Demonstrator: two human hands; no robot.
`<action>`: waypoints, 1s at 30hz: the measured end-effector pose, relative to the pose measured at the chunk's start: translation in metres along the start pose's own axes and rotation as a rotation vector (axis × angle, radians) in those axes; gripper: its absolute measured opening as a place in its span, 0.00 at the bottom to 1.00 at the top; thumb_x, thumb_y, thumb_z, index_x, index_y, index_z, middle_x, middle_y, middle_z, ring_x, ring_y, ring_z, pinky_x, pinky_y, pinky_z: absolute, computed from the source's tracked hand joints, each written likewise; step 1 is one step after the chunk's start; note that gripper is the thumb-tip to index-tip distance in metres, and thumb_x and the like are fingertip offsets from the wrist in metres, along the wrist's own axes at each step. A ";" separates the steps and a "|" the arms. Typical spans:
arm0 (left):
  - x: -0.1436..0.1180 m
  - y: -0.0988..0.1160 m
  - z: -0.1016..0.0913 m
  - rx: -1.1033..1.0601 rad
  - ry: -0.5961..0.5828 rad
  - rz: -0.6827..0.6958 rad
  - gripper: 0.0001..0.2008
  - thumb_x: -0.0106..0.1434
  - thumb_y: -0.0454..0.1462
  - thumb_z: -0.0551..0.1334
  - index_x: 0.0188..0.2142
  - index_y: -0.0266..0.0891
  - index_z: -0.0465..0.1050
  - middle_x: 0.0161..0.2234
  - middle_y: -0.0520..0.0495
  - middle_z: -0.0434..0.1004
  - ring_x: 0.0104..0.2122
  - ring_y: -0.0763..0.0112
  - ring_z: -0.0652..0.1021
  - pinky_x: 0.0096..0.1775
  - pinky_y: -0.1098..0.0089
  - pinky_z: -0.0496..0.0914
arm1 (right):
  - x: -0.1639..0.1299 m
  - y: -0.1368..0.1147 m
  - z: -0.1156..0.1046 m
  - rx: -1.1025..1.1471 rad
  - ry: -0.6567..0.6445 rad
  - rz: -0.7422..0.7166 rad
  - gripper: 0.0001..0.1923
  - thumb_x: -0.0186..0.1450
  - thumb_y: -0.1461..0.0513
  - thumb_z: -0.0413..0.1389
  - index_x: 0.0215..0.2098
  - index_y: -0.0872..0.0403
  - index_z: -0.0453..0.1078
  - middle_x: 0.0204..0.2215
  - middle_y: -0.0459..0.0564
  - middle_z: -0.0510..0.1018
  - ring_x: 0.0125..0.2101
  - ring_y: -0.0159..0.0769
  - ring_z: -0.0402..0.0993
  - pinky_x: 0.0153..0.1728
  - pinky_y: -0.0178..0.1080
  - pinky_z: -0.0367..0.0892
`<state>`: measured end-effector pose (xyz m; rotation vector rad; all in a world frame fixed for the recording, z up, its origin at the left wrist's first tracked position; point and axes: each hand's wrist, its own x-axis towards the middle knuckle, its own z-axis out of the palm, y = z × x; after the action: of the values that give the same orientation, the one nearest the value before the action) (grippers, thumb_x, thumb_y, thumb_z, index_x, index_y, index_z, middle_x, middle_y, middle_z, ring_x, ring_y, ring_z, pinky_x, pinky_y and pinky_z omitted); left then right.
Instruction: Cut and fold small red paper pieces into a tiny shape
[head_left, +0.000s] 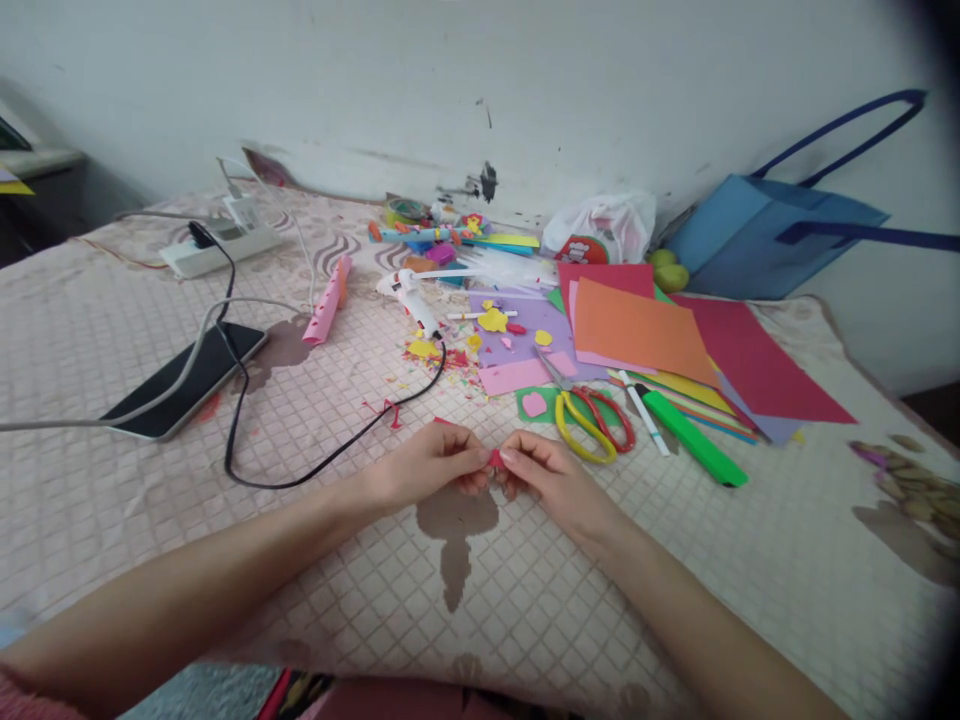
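A small piece of red paper (495, 459) is pinched between my two hands, just above the patterned cloth. My left hand (442, 460) grips its left side with thumb and fingertips, and my right hand (544, 468) grips the right side the same way. Most of the piece is hidden by my fingers. Close to my right hand lie scissors (586, 425) with one yellow and one red handle. Their blades rest by a green paper scrap (551, 412) with a pink cut-out (535, 404) on it.
A white glue gun (411, 300) trails a black cord (315, 478) across the cloth on the left. Beyond it are a tablet (187, 385) and a power strip (217, 250). Coloured paper sheets (637, 330), a green cutter (694, 437) and a blue bag (765, 235) are to the right.
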<state>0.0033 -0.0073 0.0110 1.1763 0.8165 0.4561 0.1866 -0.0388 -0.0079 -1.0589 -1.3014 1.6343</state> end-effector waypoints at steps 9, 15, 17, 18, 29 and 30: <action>0.003 0.000 0.000 -0.031 0.007 -0.087 0.13 0.57 0.42 0.61 0.24 0.34 0.69 0.21 0.51 0.74 0.21 0.77 0.73 0.28 0.75 0.67 | 0.001 -0.001 -0.002 -0.065 0.062 0.034 0.12 0.62 0.57 0.56 0.25 0.55 0.68 0.20 0.43 0.70 0.19 0.26 0.64 0.21 0.31 0.60; 0.002 -0.002 0.001 0.005 0.041 -0.020 0.13 0.58 0.41 0.61 0.23 0.34 0.67 0.21 0.52 0.72 0.21 0.80 0.71 0.27 0.77 0.65 | -0.001 -0.005 0.003 0.031 0.043 0.081 0.19 0.63 0.50 0.51 0.24 0.56 0.67 0.21 0.45 0.71 0.19 0.27 0.66 0.19 0.32 0.61; 0.003 -0.004 0.001 0.010 0.032 -0.005 0.13 0.59 0.42 0.60 0.23 0.34 0.67 0.21 0.52 0.72 0.21 0.79 0.71 0.27 0.76 0.66 | -0.001 -0.006 0.004 0.015 0.036 0.094 0.16 0.61 0.51 0.54 0.25 0.56 0.67 0.21 0.45 0.72 0.19 0.27 0.66 0.19 0.32 0.61; 0.003 -0.005 0.001 0.016 0.024 -0.003 0.14 0.59 0.42 0.60 0.23 0.34 0.67 0.21 0.52 0.72 0.21 0.79 0.71 0.28 0.75 0.67 | 0.000 -0.006 0.003 -0.010 0.042 0.095 0.14 0.60 0.54 0.56 0.25 0.56 0.67 0.21 0.45 0.72 0.19 0.26 0.65 0.20 0.32 0.61; 0.006 -0.009 -0.003 0.204 0.045 0.094 0.11 0.56 0.41 0.62 0.29 0.33 0.69 0.24 0.51 0.72 0.23 0.77 0.72 0.28 0.75 0.68 | -0.004 -0.005 0.006 -0.466 0.125 -0.106 0.06 0.61 0.64 0.53 0.26 0.54 0.66 0.21 0.42 0.67 0.22 0.28 0.62 0.22 0.32 0.58; 0.005 -0.009 -0.004 0.220 0.057 0.105 0.11 0.57 0.41 0.62 0.29 0.34 0.69 0.24 0.51 0.72 0.23 0.77 0.72 0.28 0.75 0.67 | -0.005 -0.005 0.007 -0.496 0.160 -0.124 0.05 0.61 0.64 0.53 0.26 0.54 0.66 0.21 0.43 0.68 0.22 0.29 0.64 0.23 0.33 0.59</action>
<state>0.0032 -0.0042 0.0004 1.4201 0.8732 0.4967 0.1817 -0.0446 -0.0013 -1.3360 -1.6709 1.1323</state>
